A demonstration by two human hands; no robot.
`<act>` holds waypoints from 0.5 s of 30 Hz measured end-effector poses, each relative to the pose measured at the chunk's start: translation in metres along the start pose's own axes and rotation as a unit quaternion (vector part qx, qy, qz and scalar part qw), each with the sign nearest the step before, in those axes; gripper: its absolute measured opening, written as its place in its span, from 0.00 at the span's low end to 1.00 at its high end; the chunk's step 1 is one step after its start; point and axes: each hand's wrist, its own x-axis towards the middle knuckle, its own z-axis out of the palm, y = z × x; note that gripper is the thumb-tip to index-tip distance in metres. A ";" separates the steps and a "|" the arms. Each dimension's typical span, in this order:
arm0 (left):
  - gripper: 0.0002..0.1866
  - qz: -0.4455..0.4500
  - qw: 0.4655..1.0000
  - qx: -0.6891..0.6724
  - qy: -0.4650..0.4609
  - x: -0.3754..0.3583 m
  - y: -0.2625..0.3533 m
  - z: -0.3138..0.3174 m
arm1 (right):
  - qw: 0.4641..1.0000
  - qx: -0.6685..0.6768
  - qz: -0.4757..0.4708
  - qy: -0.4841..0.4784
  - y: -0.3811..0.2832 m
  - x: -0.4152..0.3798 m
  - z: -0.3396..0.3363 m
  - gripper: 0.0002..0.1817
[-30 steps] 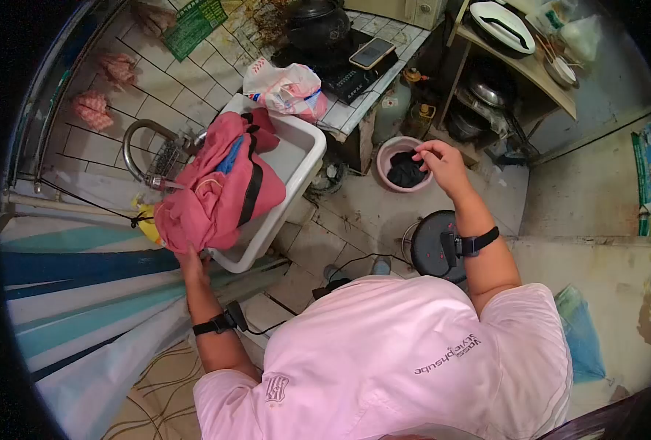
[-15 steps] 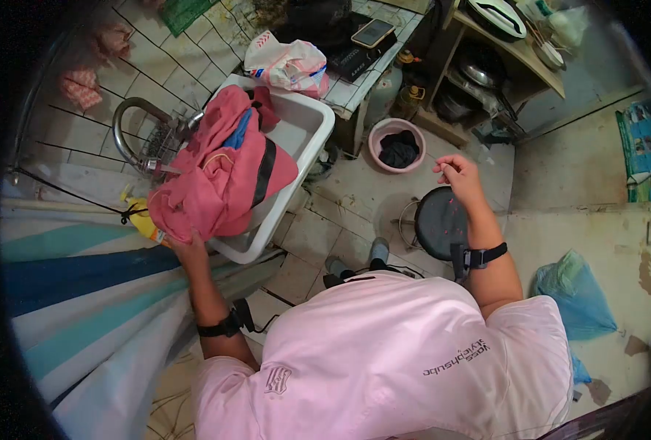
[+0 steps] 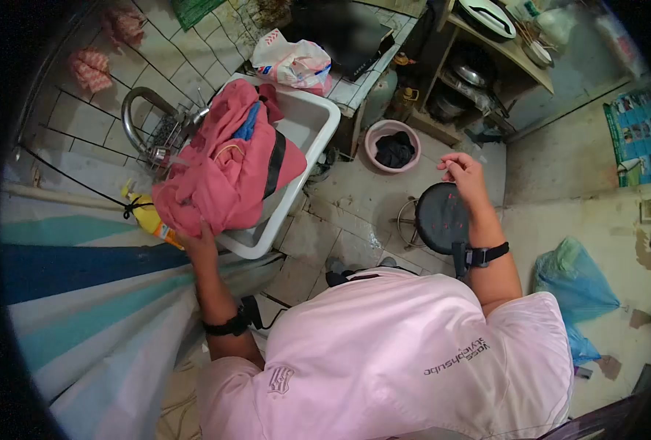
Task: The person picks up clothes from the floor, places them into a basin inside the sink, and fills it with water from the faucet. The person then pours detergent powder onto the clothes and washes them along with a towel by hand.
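A bundle of red-pink clothing (image 3: 226, 165) with a black band and a blue patch lies heaped in the white sink (image 3: 325, 132), partly over its left edge. My left hand (image 3: 197, 240) grips the lower left end of the cloth, its fingers partly hidden by the fabric. My right hand (image 3: 462, 174) is raised away from the sink, above the round black stool (image 3: 441, 216), with fingers loosely curled and nothing visible in them. A curved metal faucet (image 3: 129, 121) stands beside the bundle. A yellow bottle (image 3: 146, 216) is close to my left hand.
A pink basin (image 3: 373, 150) with dark cloth sits on the floor. A plastic bag (image 3: 292, 62) rests on the counter behind the sink. Shelves with pans (image 3: 476, 66) stand at the back right. A striped curtain (image 3: 83, 271) hangs at left, and a blue bag (image 3: 571, 286) at right.
The view has shifted slightly. My left hand stays on the cloth, and my right hand remains raised with its fingers a little more curled. The phone seen on the counter earlier no longer shows.
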 end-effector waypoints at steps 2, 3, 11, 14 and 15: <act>0.40 -0.025 0.998 0.055 0.005 -0.001 -0.027 0.011 | 1.000 -0.010 0.000 0.018 -0.003 -0.005 -0.002 0.09; 0.42 -0.050 0.992 0.112 0.016 -0.001 -0.025 0.013 | 1.000 -0.001 -0.009 0.016 -0.005 -0.006 -0.003 0.09; 0.43 -0.080 0.997 -0.015 -0.005 0.000 -0.013 0.011 | 1.000 -0.006 0.006 0.017 -0.007 -0.015 -0.006 0.09; 0.43 -0.078 0.997 -0.019 -0.007 -0.002 -0.014 0.010 | 1.000 0.007 0.008 0.020 -0.010 -0.015 -0.003 0.09; 0.42 -0.095 0.995 -0.027 -0.016 -0.002 -0.011 0.009 | 1.000 0.007 0.000 0.020 -0.013 -0.016 -0.002 0.09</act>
